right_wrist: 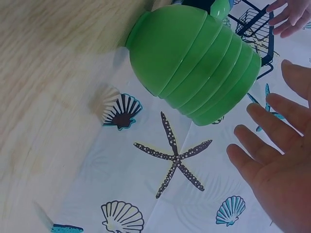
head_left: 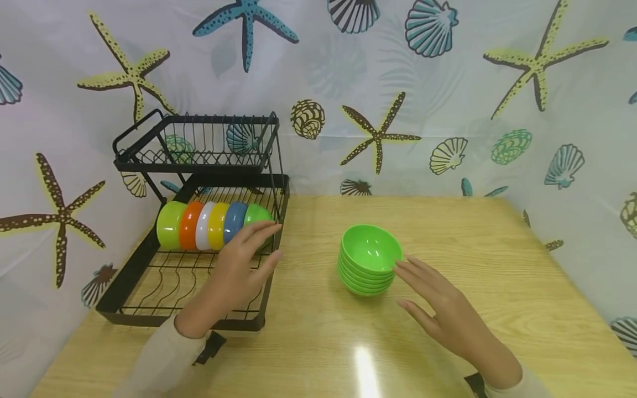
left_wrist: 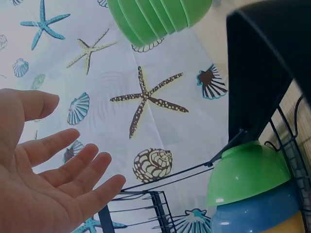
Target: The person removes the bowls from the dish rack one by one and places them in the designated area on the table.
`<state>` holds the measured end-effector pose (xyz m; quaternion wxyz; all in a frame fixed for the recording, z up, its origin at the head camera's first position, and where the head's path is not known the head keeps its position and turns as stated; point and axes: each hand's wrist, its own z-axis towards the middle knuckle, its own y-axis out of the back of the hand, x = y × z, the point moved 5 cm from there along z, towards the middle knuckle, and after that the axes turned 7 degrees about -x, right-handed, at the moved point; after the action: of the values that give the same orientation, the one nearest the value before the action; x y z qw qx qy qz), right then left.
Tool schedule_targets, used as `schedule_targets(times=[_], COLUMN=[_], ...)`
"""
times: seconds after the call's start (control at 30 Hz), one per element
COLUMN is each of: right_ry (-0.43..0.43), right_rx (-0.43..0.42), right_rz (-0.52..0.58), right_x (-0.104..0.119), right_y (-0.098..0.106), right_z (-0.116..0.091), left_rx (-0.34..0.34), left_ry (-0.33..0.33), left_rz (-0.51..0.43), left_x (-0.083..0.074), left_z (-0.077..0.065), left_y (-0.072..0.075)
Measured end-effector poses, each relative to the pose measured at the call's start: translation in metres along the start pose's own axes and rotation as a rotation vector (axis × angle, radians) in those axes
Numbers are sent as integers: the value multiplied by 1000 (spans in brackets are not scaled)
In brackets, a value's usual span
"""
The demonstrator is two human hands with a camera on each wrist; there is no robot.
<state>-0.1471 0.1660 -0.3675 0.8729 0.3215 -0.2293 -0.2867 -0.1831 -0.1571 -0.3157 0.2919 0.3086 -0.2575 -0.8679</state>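
Observation:
On the wooden table stands a stack of several bright green bowls (head_left: pixel 365 282), nested in one another and upright. My right hand (head_left: pixel 443 309) is just to the right of the stack, thumb and fingers apart, fingertips close to its rim; in the right wrist view the palm (right_wrist: pixel 286 179) holds nothing. My left hand (head_left: pixel 239 276) hovers over the right side of a black dish rack (head_left: pixel 181 319), fingers loosely extended and nothing in them. Behind its fingers, a green bowl (head_left: pixel 256 214) ends a row of bowls standing on edge in the rack, partly hidden by the hand.
The row also holds blue (head_left: pixel 234 221), yellow (head_left: pixel 217 226), white (head_left: pixel 203 228), orange (head_left: pixel 190 226) and lime (head_left: pixel 171 225) bowls. Above it sits the rack's upper tier (head_left: pixel 194 167). A curtain (head_left: pixel 318 72) with sea-shell prints hangs around the wooden table (head_left: pixel 448 226).

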Motion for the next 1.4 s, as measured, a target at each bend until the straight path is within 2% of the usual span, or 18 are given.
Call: schedule_targets(times=[0.2, 0.37, 0.5, 0.73, 1.0, 1.23, 1.4], right_ry=[-15, -12, -40, -57, -77, -73, -73], right_rx=[25, 19, 40, 85, 111, 119, 124], right_rz=[-9, -20, -27, -41, -63, -75, -72], right_x=[1, 3, 1, -1, 0, 0, 0], right_y=[2, 4, 4, 5, 6, 6, 5], right_z=[-1, 0, -2, -5, -6, -7, -8], left_rx=[-17, 4, 62, 201, 236, 264, 268], left_ry=[79, 151, 241, 384, 442, 573, 600], left_rz=[-7, 32, 52, 36, 13, -8, 10], left_x=[17, 34, 48, 65, 81, 94, 99], left_z=[9, 17, 21, 19, 23, 23, 24], left_y=[6, 8, 6, 1, -5, -10, -13])
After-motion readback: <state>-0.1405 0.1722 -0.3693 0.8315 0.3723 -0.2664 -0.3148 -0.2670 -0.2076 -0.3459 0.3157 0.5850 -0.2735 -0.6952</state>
